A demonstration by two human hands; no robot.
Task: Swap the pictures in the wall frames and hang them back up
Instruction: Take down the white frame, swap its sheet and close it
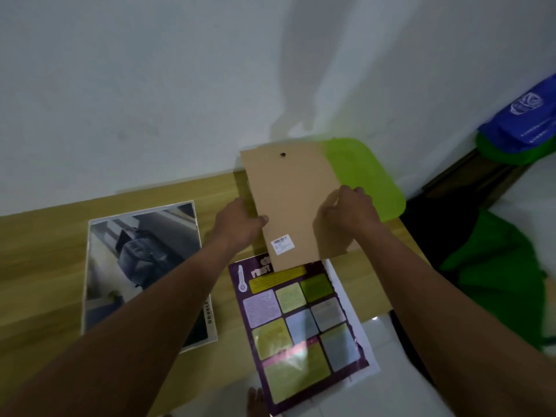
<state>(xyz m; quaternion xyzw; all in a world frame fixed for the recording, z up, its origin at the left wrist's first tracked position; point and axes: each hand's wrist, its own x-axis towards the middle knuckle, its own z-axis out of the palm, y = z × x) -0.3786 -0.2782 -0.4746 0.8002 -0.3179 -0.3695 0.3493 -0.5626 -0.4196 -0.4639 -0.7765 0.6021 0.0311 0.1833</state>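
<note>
A brown frame backing board [293, 200], with a small dark hanger near its top and a white label near its bottom, is held tilted above the wooden table [45, 251]. My left hand [240, 225] grips its left edge, thumb on the face. My right hand [350, 213] grips its right edge. Below it lies a purple poster [301, 329] with coloured boxes, resting on a white sheet. A white-bordered photo of a backpack [141, 266] lies flat to the left, partly under my left forearm.
A bright green tray [370, 179] sits behind the board at the table's back right. Blue and green bags [520, 127] rest on a dark ledge at the right, and green cloth [493, 278] lies below. A white wall rises behind the table.
</note>
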